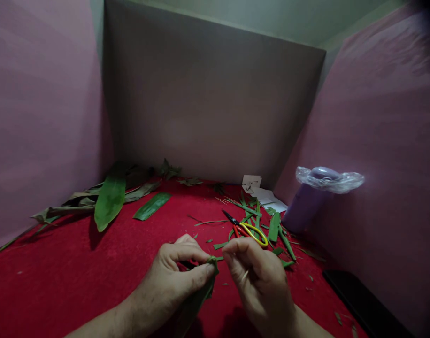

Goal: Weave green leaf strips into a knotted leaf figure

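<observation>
My left hand point(181, 272) pinches a folded green leaf point(197, 300) between thumb and forefinger; the leaf's long part hangs down below the fingers toward the bottom edge. Just right of it, my right hand point(255, 277) is raised with its fingers curled and the thumb near the forefinger. A thin pale sliver shows between those fingers, too small to name. The two hands do not touch. Beyond my right hand, scissors point(248, 231) with yellow and red handles lie on the red cloth point(130, 263), blades pointing to the back left.
Cut leaf strips point(274, 227) lie around the scissors. Larger leaves point(110, 202) and a cut piece point(152, 206) are at the back left. White papers point(269, 199), a purple bottle point(303, 206) with clear plastic on top, and a black flat object point(363, 300) are on the right.
</observation>
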### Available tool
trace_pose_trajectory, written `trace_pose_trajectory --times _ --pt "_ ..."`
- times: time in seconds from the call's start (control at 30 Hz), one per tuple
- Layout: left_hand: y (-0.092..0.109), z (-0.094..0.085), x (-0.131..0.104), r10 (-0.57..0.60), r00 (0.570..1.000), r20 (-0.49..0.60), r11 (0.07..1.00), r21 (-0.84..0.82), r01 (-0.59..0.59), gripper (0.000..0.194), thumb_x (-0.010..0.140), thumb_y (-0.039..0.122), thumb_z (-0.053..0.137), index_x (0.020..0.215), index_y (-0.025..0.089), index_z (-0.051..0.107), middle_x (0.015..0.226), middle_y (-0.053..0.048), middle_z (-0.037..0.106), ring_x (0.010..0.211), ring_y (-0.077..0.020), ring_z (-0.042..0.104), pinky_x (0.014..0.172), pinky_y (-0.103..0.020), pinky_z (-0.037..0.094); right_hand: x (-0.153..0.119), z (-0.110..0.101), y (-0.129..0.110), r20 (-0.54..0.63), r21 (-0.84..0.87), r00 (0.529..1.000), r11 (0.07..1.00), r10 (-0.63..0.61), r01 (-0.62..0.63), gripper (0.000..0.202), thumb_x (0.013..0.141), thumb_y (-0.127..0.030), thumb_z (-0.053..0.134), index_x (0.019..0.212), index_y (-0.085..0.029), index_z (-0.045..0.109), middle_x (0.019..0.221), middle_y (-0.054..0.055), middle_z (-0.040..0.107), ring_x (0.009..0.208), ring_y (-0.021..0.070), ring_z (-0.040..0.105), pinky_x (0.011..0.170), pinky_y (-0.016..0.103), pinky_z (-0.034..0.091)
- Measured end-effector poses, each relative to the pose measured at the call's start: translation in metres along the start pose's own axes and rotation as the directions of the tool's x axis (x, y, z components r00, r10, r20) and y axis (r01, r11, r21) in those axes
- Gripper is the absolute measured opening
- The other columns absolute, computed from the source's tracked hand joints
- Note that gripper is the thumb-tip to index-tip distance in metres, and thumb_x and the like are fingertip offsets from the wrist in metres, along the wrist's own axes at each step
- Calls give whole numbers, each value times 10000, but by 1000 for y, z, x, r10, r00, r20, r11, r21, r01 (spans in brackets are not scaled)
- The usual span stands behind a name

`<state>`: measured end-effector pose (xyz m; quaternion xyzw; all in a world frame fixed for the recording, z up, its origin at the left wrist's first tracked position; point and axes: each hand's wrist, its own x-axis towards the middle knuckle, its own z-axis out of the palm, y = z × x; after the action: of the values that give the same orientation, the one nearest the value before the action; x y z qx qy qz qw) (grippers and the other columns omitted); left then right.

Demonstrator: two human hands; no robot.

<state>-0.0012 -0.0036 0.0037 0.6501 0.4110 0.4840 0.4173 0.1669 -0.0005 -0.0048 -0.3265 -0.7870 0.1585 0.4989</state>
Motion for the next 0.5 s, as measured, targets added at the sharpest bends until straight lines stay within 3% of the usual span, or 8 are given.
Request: trace_pose_trajectory --times 0.1,0.2,0.37,0.5 --pt "0 0 0 -7 1000 -4 999 -38 6 154 675 194 633 543 217 708 507 10 511 618 -178 434 663 -351 345 3 -1 -1 48 186 975 958 215 -221 79 884 -237 488 841 -189 533 557 -58 401 460 91 349 436 221 271" --pt "0 0 0 -2 1000 15 999 -33 2 153 664 186 629 539 219 712 503 17 489 628 -179 429 679 -353 339 10 -2 -4 151 336 912 848 380 -409 208 869 -341 514 759 -169 556 595 -36 441 511 90 358 468 221 285" --pt "-1 -2 1 -15 993 117 1000 21 13 170 673 192 604 546 219 712 511 25 451 648 -180 421 709 -362 332 18 -2 0 378 452 804 666 460 -593 359 789 -492 577 686 -148 594 446 -86 353 394 53 219 401 221 182" --pt "-4 -2 0 -58 982 180 998 25 55 170 680 184 613 528 216 682 546 34 427 663 -170 421 704 -341 345 18 0 5 459 501 749 557 478 -662 365 708 -503 662 645 -165 542 389 -116 326 352 36 175 380 218 138"
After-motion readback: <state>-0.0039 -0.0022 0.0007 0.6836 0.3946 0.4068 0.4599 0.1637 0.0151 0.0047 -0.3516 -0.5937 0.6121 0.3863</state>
